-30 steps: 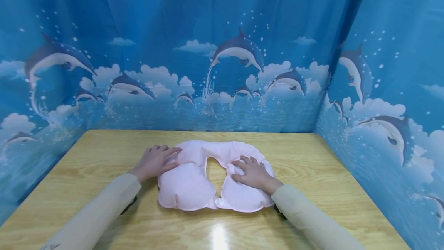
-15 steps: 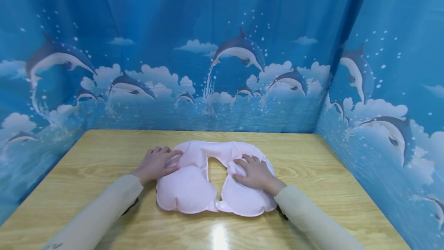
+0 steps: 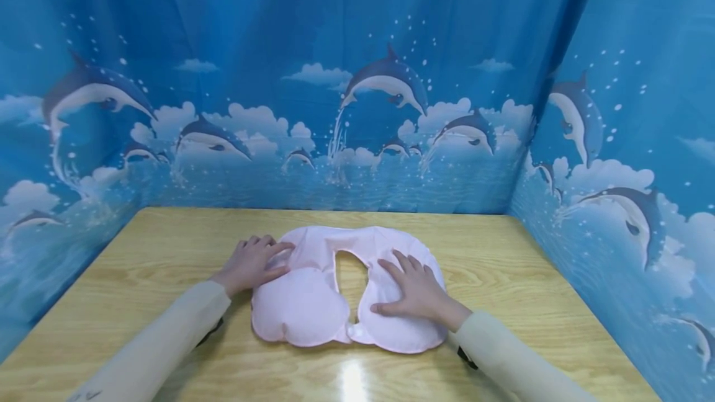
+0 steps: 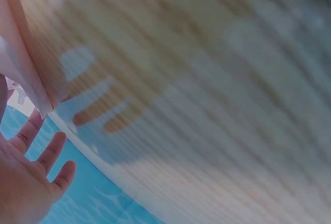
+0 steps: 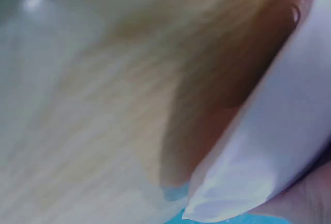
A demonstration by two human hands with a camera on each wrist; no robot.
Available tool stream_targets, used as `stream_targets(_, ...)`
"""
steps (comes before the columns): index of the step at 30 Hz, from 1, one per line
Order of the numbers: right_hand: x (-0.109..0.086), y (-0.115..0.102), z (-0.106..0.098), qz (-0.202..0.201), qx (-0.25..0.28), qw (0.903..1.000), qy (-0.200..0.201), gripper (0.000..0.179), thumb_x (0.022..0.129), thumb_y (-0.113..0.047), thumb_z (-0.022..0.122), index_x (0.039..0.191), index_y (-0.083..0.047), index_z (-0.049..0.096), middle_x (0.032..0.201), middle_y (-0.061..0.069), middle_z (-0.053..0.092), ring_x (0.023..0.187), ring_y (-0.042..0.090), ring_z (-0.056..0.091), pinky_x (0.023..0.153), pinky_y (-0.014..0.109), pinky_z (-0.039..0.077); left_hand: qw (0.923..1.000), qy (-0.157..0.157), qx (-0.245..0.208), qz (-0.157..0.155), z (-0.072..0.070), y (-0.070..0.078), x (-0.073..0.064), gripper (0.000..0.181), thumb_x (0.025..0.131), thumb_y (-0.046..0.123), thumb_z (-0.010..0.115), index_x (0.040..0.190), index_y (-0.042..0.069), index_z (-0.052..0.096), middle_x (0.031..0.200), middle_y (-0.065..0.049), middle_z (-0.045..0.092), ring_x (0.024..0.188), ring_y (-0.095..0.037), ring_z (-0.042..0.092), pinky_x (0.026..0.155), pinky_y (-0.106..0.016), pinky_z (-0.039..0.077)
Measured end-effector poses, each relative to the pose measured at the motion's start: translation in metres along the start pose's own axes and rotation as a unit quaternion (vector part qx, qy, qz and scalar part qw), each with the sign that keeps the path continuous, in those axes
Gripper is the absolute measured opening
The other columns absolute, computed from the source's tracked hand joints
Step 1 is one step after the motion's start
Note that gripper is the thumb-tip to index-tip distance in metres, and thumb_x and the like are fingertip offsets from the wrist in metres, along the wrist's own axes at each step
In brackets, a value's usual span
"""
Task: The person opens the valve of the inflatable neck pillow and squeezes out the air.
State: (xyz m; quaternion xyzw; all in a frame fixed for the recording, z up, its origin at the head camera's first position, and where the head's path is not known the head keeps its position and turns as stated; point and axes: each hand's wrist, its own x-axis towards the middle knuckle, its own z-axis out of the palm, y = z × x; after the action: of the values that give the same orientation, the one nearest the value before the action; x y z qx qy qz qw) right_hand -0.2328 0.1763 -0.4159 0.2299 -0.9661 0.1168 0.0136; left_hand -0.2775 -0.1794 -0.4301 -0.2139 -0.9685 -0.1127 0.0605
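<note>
A pale pink inflatable neck pillow (image 3: 301, 306) lies puffed up on the table, its opening facing the person and its two ends meeting at a small whitish fastening (image 3: 356, 331). At its upper left edge my left hand (image 3: 249, 265) rests with thumb and index finger on the fabric. The left wrist view shows that hand's other fingers (image 4: 50, 151) spread beside the pillow's edge (image 4: 20, 63). Across the right lobe lies my right hand (image 3: 418, 293), fingers spread flat on top. In the right wrist view the pillow's side (image 5: 258, 146) covers most of that hand.
The wood-grain table (image 3: 167, 247) is glossy, with a bright reflection near its front. Behind it and along both sides hang blue curtains (image 3: 268, 79) printed with dolphins and clouds. Dark bands show at both wrists, just under the light sleeves (image 3: 167, 334).
My right hand has shifted slightly right and towards me, its fingers and thumb spreading wider. The pillow's near edge has come a little closer. My left hand stays nearly in place.
</note>
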Motion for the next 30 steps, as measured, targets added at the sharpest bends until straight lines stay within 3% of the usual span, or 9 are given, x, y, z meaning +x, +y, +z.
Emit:
stream_targets(15, -0.004, -0.001, 0.013, -0.008, 0.008, 0.9999, 0.006, 0.089, 0.066, -0.068, 0.062, 0.139, -0.023, 0.038, 0.146, 0.014, 0.031, 0.129, 0.045, 0.030, 0.093, 0.069, 0.026, 1.0000, 0.000, 0.002, -0.002, 0.001, -0.002, 0.000, 0.051, 0.085, 0.052, 0.055, 0.131, 0.031, 0.048, 0.107, -0.004, 0.055, 0.098, -0.029, 0.049, 0.080, -0.052, 0.036)
stream_targets(30, -0.002, -0.006, 0.016, -0.024, -0.012, 0.9995, 0.015, 0.077, 0.070, -0.063, 0.061, 0.133, -0.019, 0.046, 0.140, 0.014, 0.040, 0.122, 0.044, 0.040, 0.085, 0.061, 0.039, 1.0000, -0.003, 0.006, -0.007, -0.003, 0.001, -0.001, 0.052, 0.085, 0.052, 0.055, 0.131, 0.031, 0.048, 0.111, -0.006, 0.055, 0.101, -0.031, 0.048, 0.082, -0.053, 0.036)
